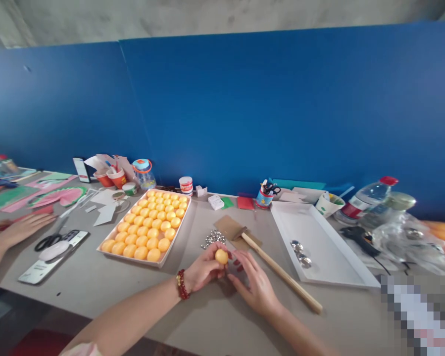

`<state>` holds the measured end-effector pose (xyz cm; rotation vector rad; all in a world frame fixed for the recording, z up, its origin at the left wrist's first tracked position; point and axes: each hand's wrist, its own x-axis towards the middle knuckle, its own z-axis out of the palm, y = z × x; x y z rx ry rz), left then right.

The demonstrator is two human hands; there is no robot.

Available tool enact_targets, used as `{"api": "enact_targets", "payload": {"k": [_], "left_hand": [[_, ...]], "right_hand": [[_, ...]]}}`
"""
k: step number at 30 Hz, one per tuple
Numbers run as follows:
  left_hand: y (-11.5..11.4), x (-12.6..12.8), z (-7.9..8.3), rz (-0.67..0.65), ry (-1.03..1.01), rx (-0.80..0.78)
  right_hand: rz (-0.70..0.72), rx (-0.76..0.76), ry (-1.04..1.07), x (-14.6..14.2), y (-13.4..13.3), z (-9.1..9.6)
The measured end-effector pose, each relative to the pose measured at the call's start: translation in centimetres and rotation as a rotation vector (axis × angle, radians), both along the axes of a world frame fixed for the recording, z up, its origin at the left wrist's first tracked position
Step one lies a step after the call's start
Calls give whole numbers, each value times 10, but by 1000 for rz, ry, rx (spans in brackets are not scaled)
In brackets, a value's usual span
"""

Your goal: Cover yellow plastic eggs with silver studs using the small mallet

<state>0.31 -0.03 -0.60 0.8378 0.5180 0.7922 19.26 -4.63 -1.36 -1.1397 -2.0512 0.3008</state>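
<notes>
My left hand, with a red bead bracelet on the wrist, is closed around a small yellow ball just above the grey table. My right hand lies beside it, fingers stretched toward the ball and touching it at the tips. A white tray full of several rows of yellow balls sits to the left. A heap of small silver metal pieces lies just behind my hands. A wooden mallet lies to the right of my hands.
A wide white tray with a few silver caps stands at the right. Another person's hand rests at the far left near scissors. Cups, jars, a water bottle and plastic bags line the blue wall.
</notes>
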Motion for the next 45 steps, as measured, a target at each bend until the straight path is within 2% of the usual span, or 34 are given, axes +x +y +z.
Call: {"api": "enact_targets", "payload": {"k": [3, 7, 10, 13, 16, 18, 20, 24, 30, 33, 37, 41, 45], "left_hand": [[0, -1, -1, -6, -36, -46], [1, -4, -1, 41, -45, -18], [-2, -9, -2, -2, 98, 21], [-7, -12, 0, 34, 274, 189], [-12, -13, 4, 99, 307, 414], [-14, -12, 6, 84, 316, 416], [-14, -11, 5, 38, 312, 307], [-11, -11, 0, -20, 229, 124], [-6, -10, -2, 132, 27, -38], [-4, -10, -3, 152, 21, -34], [-3, -11, -4, 151, 43, 19], [-2, -12, -2, 161, 45, 133], [-1, -12, -1, 153, 26, 205]], "right_hand": [[19, -17, 45, -9, 4, 4], [31, -109, 134, -20, 10, 5], [53, -152, 184, -26, 13, 2], [129, -184, 225, -29, 14, 0], [246, -196, 258, -26, 13, 2], [302, -212, 258, -20, 14, 5], [242, -226, 249, -12, 19, 6], [-100, -180, 169, 2, 37, 3], [-129, -94, -151, -5, 62, 0], [-144, -72, -263, -15, 69, -1], [-173, -85, -308, -21, 73, -4], [-191, -129, -257, -19, 74, -5], [-145, -159, -129, -15, 74, -5]]}}
